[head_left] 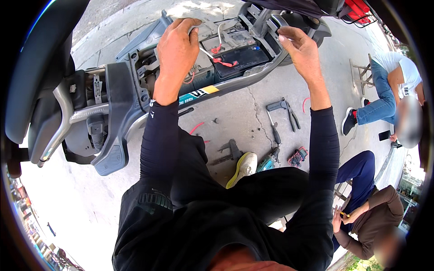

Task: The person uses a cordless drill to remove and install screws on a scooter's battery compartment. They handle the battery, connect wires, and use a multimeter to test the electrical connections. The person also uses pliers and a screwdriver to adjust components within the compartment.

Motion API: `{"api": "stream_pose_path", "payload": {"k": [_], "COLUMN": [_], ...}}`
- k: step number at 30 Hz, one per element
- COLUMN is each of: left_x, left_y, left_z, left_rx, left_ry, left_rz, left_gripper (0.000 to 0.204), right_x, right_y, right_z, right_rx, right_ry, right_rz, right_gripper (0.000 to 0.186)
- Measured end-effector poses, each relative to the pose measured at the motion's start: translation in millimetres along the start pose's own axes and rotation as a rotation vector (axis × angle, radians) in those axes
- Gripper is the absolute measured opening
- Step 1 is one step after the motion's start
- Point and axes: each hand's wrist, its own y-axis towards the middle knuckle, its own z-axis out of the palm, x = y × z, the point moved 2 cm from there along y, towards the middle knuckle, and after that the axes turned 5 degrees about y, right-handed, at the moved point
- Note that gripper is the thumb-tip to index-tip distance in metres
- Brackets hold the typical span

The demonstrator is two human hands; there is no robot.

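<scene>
A scooter's open battery bay (203, 79) holds a black battery (242, 60), grey battery blocks (226, 40), and white leads (206, 53) with red terminal covers (217, 60). Over its left part, my left hand (178, 58) has bent fingers; what they hold, if anything, is hidden. My right hand (302, 56) pinches at the bay's upper right, beside a silver-and-black piece (274, 23); I cannot make out what is between the fingers.
Below lie pliers (294, 118), a long-handled tool (274, 132), a teal power tool (267, 161) and red wire (196, 127) on pavement (248, 126). Two people sit at right, one holding a phone (384, 135), the other a small yellow item (345, 214).
</scene>
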Motion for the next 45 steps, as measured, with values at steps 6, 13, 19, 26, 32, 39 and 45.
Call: {"api": "stream_pose_path", "payload": {"k": [6, 13, 19, 26, 32, 39, 45], "left_x": [5, -26, -81, -88, -97, -101, -113], "left_y": [-4, -38, -51, -63, -92, -120, -199], "left_z": [-13, 12, 28, 43, 39, 57, 124], "left_rx": [0.131, 0.484, 0.653, 0.796, 1.125, 1.270, 1.283], "left_ry": [0.117, 0.134, 0.063, 0.051, 0.167, 0.215, 0.003], "left_rz": [-0.050, 0.287, 0.460, 0.539, 0.522, 0.597, 0.609], "left_gripper": [0.015, 0.019, 0.025, 0.028, 0.039, 0.041, 0.028], "right_x": [-53, -81, -102, -216, -208, -173, -157], "right_y": [-15, -29, -82, -301, -425, -469, -571], "right_z": [22, -34, -74, -21, 57, 60, 55], "right_rx": [0.217, 0.278, 0.319, 0.798, 0.391, -0.251, 0.174], "right_ry": [0.132, -0.203, -0.185, -0.434, -0.405, -0.534, -0.695], "right_rz": [0.193, 0.086, 0.316, 0.571, 0.720, 0.786, 0.965], "right_gripper": [0.041, 0.049, 0.041, 0.036, 0.021, 0.042, 0.067]}}
